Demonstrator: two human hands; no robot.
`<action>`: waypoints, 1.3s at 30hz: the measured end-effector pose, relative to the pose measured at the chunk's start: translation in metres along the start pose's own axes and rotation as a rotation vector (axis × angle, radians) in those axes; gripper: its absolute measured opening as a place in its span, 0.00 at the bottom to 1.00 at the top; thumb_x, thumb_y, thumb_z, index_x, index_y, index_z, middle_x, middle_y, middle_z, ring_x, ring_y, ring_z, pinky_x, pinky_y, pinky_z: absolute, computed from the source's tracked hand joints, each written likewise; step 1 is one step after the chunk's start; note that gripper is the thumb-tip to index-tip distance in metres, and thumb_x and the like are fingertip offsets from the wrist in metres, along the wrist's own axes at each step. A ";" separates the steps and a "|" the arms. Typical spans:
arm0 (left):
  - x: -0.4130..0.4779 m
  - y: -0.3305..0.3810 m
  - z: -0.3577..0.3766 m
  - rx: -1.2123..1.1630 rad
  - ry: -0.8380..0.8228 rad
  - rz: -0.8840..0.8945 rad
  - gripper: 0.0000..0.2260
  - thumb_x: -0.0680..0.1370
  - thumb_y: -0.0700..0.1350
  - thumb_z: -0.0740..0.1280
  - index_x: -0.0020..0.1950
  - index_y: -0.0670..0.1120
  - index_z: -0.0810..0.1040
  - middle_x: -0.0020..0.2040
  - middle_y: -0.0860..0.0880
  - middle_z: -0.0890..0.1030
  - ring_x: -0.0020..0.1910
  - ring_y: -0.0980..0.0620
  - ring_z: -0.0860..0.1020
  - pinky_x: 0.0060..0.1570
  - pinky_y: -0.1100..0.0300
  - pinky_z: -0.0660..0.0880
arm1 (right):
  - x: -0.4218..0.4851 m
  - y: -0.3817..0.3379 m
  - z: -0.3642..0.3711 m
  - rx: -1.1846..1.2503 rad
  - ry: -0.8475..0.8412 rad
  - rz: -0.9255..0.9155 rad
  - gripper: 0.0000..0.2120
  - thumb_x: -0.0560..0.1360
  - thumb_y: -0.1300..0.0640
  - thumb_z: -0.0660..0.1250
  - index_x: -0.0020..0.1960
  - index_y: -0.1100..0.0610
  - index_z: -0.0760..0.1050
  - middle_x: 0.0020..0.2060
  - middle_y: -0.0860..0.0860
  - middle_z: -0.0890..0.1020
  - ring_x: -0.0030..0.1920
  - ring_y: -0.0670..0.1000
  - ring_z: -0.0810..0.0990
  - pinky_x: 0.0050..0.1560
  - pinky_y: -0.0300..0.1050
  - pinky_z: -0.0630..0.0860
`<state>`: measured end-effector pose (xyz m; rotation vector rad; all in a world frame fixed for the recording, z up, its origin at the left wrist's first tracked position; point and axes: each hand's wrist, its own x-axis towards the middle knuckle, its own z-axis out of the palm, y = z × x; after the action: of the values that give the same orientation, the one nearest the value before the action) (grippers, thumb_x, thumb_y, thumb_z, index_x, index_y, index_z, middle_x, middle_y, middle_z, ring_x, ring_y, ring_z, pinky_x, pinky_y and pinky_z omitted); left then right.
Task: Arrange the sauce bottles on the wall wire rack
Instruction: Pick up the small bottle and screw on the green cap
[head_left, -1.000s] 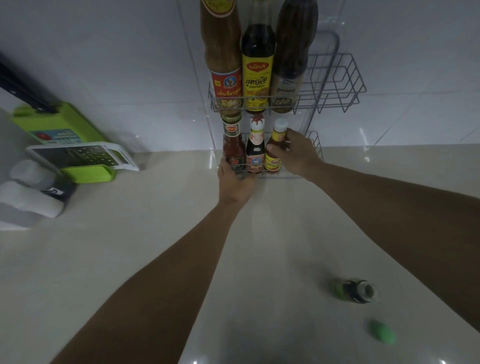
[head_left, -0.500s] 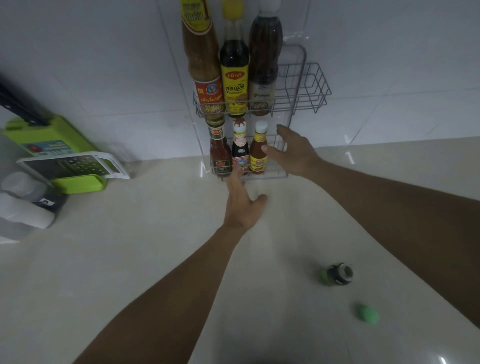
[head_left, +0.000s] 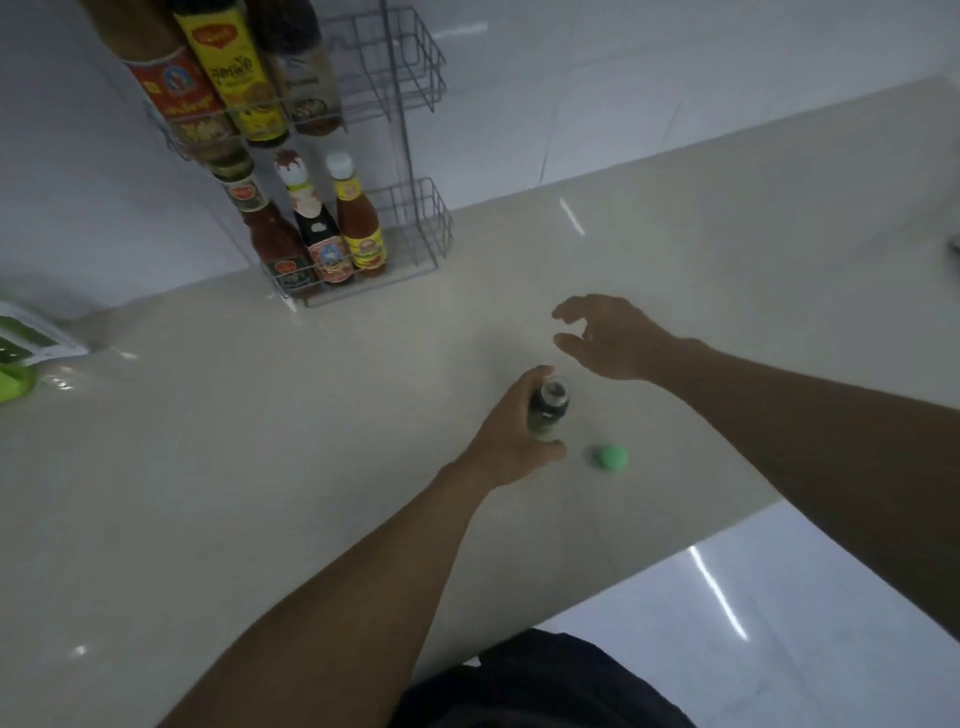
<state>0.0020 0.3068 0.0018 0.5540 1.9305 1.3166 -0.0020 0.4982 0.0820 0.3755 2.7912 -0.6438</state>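
Observation:
A two-tier wire rack hangs on the white tiled wall. Its upper shelf holds three tall sauce bottles; the lower shelf holds three small ones, all at the left end. On the pale counter stands a small open bottle with a green label. My left hand is wrapped around it. Its green cap lies just to the right on the counter. My right hand hovers above and right of the bottle, fingers spread, holding nothing.
A green and white grater box sits at the left edge of the counter. The counter's front edge runs diagonally at lower right, with glossy floor beyond. The right halves of both rack shelves are bare.
Both hands have pulled back from the lower rack shelf. My left hand came down onto the open bottle and closed on it; my right hand moved over beside it. The view has tilted.

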 end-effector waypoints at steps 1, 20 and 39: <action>0.000 -0.001 0.008 -0.011 0.050 0.009 0.36 0.69 0.36 0.75 0.74 0.53 0.68 0.67 0.53 0.75 0.64 0.56 0.73 0.62 0.63 0.68 | -0.012 0.012 0.007 -0.019 -0.022 0.027 0.18 0.79 0.46 0.64 0.67 0.50 0.73 0.61 0.50 0.78 0.54 0.51 0.77 0.62 0.48 0.72; -0.012 0.022 0.009 -0.021 0.277 -0.114 0.12 0.71 0.41 0.68 0.53 0.46 0.72 0.42 0.51 0.76 0.42 0.48 0.75 0.42 0.56 0.70 | -0.066 0.026 0.047 0.422 -0.039 0.221 0.09 0.70 0.56 0.77 0.47 0.50 0.79 0.44 0.53 0.82 0.43 0.52 0.80 0.44 0.42 0.73; -0.044 0.078 -0.059 0.296 0.709 -0.150 0.09 0.70 0.49 0.70 0.48 0.49 0.77 0.43 0.49 0.83 0.42 0.44 0.80 0.42 0.54 0.77 | 0.000 -0.126 -0.078 0.531 -0.324 -0.200 0.15 0.69 0.66 0.77 0.55 0.62 0.83 0.48 0.59 0.86 0.48 0.54 0.86 0.52 0.47 0.83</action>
<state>-0.0180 0.2704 0.1008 0.0579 2.7109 1.2321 -0.0550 0.4239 0.1988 0.0716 2.3353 -1.3635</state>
